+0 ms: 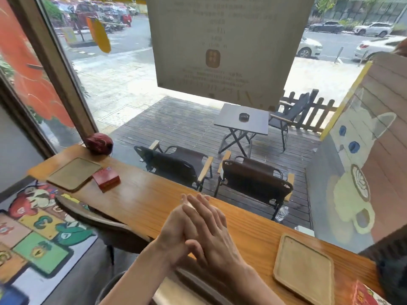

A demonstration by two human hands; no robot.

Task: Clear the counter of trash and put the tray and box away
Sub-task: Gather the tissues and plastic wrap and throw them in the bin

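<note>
My left hand (174, 230) and my right hand (211, 234) are pressed palm to palm above the wooden counter (141, 199), with the right one lying over the left. A small pale edge shows at the fingertips; what it is cannot be made out. A wooden tray (72, 173) lies at the counter's far left end, and a red box (106, 178) sits just right of it. A second wooden tray (305, 269) lies at the near right. Both trays look bare.
A dark red round object (99, 143) rests at the window corner. A chair (97, 221) is tucked under the counter on the left. A person's dark sleeve (394, 260) and a red printed packet (363, 293) are at the right edge.
</note>
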